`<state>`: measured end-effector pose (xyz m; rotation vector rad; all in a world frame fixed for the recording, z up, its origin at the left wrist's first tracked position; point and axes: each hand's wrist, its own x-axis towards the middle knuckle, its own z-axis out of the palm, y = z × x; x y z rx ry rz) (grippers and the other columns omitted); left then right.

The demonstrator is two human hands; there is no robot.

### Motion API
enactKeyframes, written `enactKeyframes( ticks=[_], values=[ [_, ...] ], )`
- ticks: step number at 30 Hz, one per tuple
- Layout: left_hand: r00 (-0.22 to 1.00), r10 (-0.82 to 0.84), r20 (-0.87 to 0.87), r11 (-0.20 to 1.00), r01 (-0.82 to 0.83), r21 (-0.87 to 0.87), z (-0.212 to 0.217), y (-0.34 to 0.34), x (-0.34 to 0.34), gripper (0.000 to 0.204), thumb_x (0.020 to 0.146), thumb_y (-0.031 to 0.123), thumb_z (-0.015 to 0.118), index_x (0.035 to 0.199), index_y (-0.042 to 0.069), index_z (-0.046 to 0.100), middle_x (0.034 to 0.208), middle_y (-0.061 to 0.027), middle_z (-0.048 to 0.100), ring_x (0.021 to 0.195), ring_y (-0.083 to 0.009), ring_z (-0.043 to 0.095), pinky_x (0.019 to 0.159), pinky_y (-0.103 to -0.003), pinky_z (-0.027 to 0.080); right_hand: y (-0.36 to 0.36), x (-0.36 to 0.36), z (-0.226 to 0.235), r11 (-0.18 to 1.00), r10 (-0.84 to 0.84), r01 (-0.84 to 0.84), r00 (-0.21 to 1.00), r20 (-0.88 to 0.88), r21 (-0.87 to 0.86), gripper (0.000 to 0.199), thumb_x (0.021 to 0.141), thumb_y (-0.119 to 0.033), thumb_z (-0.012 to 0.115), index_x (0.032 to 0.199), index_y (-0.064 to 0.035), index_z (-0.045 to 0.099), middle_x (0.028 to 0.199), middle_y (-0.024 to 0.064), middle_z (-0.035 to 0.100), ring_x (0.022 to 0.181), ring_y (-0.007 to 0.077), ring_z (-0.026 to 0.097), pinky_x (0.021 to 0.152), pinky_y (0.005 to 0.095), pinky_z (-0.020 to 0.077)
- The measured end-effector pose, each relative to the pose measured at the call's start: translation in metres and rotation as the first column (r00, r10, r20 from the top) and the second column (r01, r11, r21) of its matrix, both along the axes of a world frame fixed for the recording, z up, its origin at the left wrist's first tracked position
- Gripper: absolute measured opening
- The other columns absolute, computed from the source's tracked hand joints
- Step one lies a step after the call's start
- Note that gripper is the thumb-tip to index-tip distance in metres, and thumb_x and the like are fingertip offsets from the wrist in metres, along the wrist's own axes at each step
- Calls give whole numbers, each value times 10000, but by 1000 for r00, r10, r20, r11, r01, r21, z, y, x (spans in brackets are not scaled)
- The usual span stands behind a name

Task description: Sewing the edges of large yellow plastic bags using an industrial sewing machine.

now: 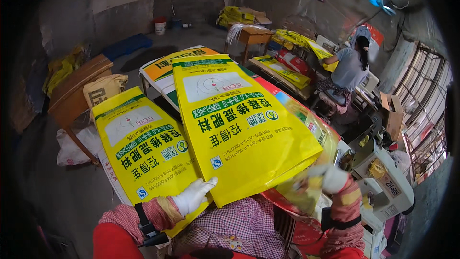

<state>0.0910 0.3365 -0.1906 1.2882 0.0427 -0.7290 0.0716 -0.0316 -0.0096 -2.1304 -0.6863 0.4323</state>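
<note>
Two flat yellow fertilizer bags with green bands and dark printing lie in front of me, a left bag (158, 163) and a right bag (258, 148) that sits higher. My left hand (191, 196), in a white glove, rests on the lower part of the left bag. Its fingers stretch toward the near left corner of the right bag and touch its edge. My right hand (328, 180), also gloved, is smeared by motion just beyond the right bag's near right corner. Whether its fingers hold anything cannot be made out.
More printed bags (314, 129) lie under and to the right of the yellow ones. A pale sewing machine (385, 177) stands at my right. Farther back, a seated person (347, 69) handles yellow bags at another machine. A wooden table (79, 91) stands at the left.
</note>
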Motion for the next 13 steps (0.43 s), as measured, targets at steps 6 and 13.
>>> enactKeyframes(
  ticks=[6,13],
  values=[
    [1000,19,-1,997,-19,74,20,-11,4,644,866,537,465,1257,28,411,1276,-91,478,1181,-209,436,945,-409,360,-53,95,-49,785,-558,588,808,191,-193,411,769,-231,638,1164,-125,588,1089,123,621,990,203,578,850,296,429],
    [967,-202,155,969,174,176,-6,4,19,448,945,346,394,1305,79,385,1299,-77,459,1161,-188,469,945,-362,400,-45,87,-121,541,-395,492,864,311,-682,610,786,-375,599,1338,-208,397,1192,127,564,1093,280,546,928,393,412]
  ],
)
